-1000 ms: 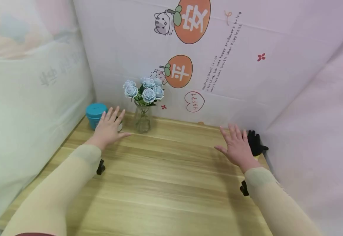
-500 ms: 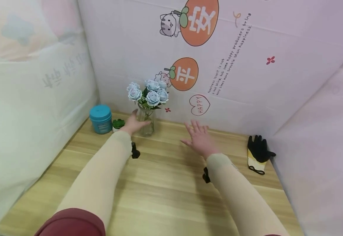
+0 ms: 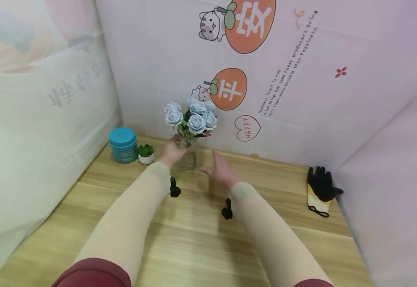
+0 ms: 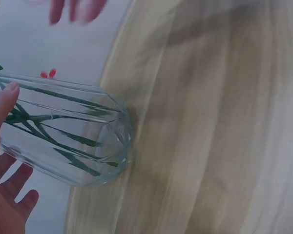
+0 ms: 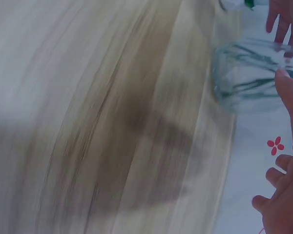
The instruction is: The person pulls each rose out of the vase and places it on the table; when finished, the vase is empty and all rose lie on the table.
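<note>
We see a clear faceted glass vase [image 3: 190, 161] left of centre in the head frame, its long axis running nearly up and down, mouth toward the top edge. In the left wrist frame it lies crosswise, base to the right; in the right wrist frame the base faces left. We cannot tell whether that base touches the counter [image 3: 194, 247], which is pale wood with streaky grain. Through the smooth, thick-bottomed glass we make out thin green stems [image 4: 44, 118], crossing near the middle and ending in slanted tips. Above the mouth sit pale blue roses [image 3: 196, 123] with layered, ruffled petals and dark green leaves.

Our bare left hand [image 3: 172, 153] grasps the vase, thumb across the front, fingers on the far side. Our bare right hand [image 3: 223, 171] is released, fingers extended, just beside the glass at the right.
</note>
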Demonstrator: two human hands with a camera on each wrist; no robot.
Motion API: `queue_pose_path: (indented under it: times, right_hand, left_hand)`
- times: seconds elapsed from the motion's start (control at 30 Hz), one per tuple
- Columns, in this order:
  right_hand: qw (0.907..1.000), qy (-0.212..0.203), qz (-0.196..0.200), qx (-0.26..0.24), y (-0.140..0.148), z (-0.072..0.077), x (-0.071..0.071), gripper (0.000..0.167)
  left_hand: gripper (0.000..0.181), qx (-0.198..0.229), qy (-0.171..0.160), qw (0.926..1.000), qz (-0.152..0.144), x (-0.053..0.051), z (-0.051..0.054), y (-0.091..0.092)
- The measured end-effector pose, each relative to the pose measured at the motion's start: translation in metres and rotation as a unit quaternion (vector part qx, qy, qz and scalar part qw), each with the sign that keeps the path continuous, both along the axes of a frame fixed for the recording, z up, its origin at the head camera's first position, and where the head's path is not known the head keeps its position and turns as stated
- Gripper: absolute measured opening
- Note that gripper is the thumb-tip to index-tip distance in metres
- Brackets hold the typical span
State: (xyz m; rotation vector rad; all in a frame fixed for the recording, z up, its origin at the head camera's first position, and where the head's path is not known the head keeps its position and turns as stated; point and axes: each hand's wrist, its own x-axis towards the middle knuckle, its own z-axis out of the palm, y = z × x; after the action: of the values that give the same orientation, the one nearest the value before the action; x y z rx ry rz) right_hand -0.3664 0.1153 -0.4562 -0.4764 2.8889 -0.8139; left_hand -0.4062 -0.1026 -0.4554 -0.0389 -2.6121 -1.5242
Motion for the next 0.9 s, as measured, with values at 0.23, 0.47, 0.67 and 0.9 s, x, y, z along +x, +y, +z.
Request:
queue_pose_path:
  times: [0.23,0.47,0.67,0.9]
  right_hand:
    - [0.9892,-0.019,-0.048,-0.137,-0.001,0.007,0.004,0.094]
    - [0.9733,0.001,-0.038,-0.226,0.011,-0.003,0.003,0.085]
    - [0.9661,-0.002,-0.059,-0.251,0.024,-0.002,0.007,0.077]
    - [0.9659,0.011,-0.064,-0.250,0.039,-0.004,0.011,0.075]
  left_hand:
    - [0.067,0.003,0.026,0.9977,-0.062,0.010,-0.005,0.035]
    - [0.066,0.011,0.020,0.9948,-0.099,0.028,-0.002,0.061]
    - [0.068,0.019,0.013,0.9888,-0.147,0.039,0.004,0.075]
    - [0.061,0.018,0.001,0.9815,-0.190,0.039,0.015,0.080]
